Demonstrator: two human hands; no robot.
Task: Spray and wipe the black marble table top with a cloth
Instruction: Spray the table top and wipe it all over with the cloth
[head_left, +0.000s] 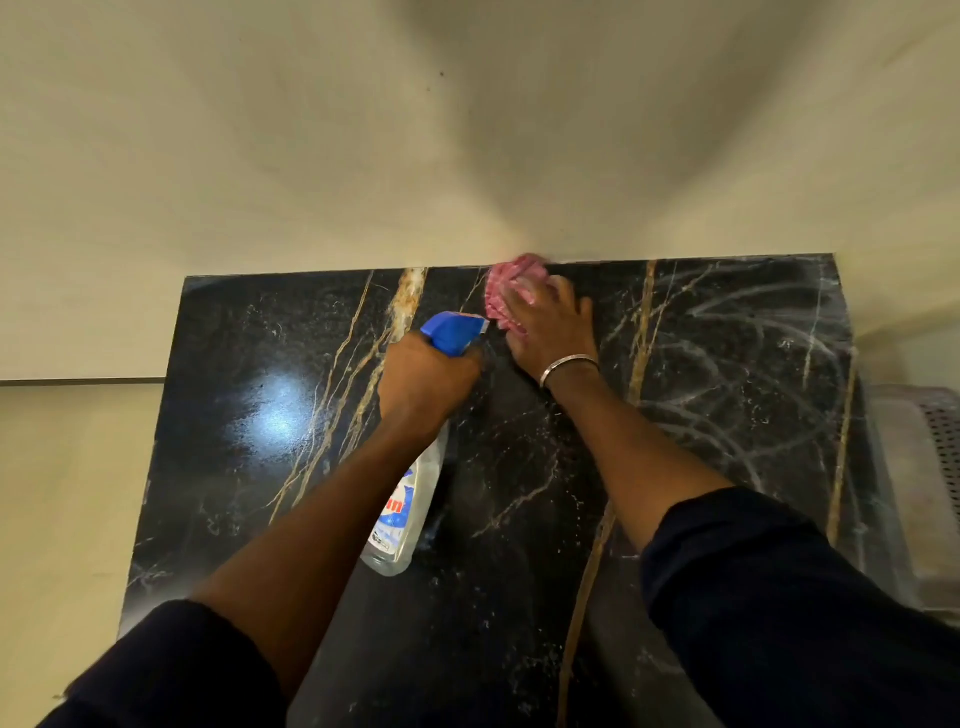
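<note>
While right hand (545, 322) presses pink cloth (506, 293) on marble top (234, 415), left hand (423, 379) grip wraps spray bottle (410, 499)

cloth (511, 291): blurred, its near part hidden under the right hand (550, 332)
spray bottle (410, 499): neck hidden inside the left hand (423, 382); label print unreadable
table (234, 415): 6 o'clock edge cut off, hidden by sleeves

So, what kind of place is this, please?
Probably an indoor room in a home, though I cannot be sure. A black marble table top stands against a plain cream wall, and a perforated plastic basket sits beside it at the right.
</note>
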